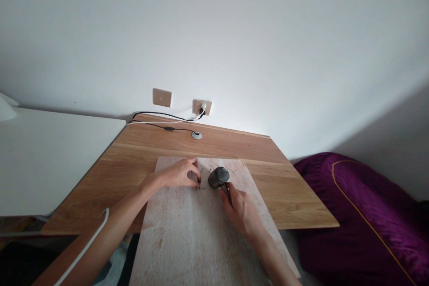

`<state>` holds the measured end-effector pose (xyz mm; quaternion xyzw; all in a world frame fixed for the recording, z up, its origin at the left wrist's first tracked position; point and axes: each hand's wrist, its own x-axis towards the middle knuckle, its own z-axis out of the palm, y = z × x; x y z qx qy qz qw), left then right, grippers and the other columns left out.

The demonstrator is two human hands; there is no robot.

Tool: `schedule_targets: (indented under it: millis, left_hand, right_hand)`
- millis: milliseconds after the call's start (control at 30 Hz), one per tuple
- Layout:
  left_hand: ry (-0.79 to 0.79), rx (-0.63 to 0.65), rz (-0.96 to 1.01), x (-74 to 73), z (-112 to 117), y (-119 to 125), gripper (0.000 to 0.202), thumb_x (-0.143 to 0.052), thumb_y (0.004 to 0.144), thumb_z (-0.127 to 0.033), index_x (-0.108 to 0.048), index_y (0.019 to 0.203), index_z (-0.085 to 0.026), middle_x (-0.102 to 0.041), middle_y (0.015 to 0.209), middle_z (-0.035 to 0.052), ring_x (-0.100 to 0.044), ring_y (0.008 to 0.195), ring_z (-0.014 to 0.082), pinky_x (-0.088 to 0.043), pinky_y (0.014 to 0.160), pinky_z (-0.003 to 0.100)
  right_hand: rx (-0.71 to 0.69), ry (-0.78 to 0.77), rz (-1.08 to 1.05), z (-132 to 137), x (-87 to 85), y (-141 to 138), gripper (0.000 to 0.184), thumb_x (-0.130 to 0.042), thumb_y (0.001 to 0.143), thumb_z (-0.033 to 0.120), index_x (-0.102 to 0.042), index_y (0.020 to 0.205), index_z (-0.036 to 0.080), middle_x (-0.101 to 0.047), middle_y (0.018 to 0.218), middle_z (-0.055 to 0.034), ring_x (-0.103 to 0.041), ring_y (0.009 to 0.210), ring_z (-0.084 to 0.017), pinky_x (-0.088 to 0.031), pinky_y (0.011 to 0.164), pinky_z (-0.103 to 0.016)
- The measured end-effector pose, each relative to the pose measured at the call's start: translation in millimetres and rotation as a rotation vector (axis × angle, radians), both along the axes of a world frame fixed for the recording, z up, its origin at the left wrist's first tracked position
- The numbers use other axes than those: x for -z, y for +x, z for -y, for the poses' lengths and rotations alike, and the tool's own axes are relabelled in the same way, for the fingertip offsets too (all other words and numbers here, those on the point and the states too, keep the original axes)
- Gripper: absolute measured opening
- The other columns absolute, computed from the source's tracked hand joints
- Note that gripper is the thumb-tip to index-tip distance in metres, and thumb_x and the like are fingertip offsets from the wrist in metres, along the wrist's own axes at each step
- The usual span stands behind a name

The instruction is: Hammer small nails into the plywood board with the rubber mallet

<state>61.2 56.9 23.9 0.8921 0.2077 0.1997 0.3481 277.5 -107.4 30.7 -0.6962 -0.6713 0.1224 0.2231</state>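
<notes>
My right hand [241,210] is closed around the handle of a hammer [218,177] with a dark, blocky head. The hammer head is over the far part of a pale, worn wooden board [187,237]. To its left, my left hand [181,173] rests at the board with thumb and fingers pinched together on a thin nail [200,186], mostly hidden by the fingertips. Several other thin nails [234,171] stick up from the board around the hammer head, some partly covered by it.
Beneath the board is a brown wooden desk [288,187] against a white wall. Cables [157,122] run along its back edge to a wall socket [208,106]. A white tabletop [50,161] adjoins at the left; purple cloth [321,214] bulges at the right.
</notes>
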Motion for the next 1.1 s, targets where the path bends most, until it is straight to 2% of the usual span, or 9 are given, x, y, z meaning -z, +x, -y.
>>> schedule_targets:
  millis: [233,733,1100]
  left_hand:
    - [0.034,-0.002,-0.016,0.2,1.7,2.5,0.004,-0.085,0.077,-0.025,-0.083,0.080,-0.025,-0.052,0.086,0.0013,-0.058,0.085,0.0179,-0.042,0.074,0.027]
    - [0.081,-0.022,-0.002,4.3,-1.7,1.8,0.005,-0.080,0.080,-0.019,-0.083,0.081,-0.023,-0.054,0.083,0.0013,-0.058,0.080,0.0174,-0.041,0.072,0.027]
    - [0.083,-0.024,0.031,6.4,-5.7,-0.2,0.005,-0.076,0.083,-0.019,-0.080,0.081,-0.021,-0.063,0.091,0.0031,-0.063,0.087,0.0190,-0.043,0.076,0.027]
  right_hand:
    - [0.002,-0.005,-0.003,-1.3,2.5,1.5,0.032,-0.035,0.107,0.038,-0.061,0.103,0.019,-0.075,0.079,-0.0099,-0.071,0.070,-0.025,-0.036,0.059,-0.029]
    - [-0.011,0.030,0.021,-0.3,-0.5,0.0,0.028,-0.038,0.106,0.035,-0.060,0.100,0.019,-0.075,0.075,-0.0084,-0.070,0.066,-0.024,-0.037,0.058,-0.028]
    - [-0.010,0.068,0.081,0.4,3.4,-1.0,0.027,-0.039,0.106,0.031,-0.063,0.104,0.018,-0.077,0.081,-0.0103,-0.073,0.069,-0.024,-0.040,0.058,-0.029]
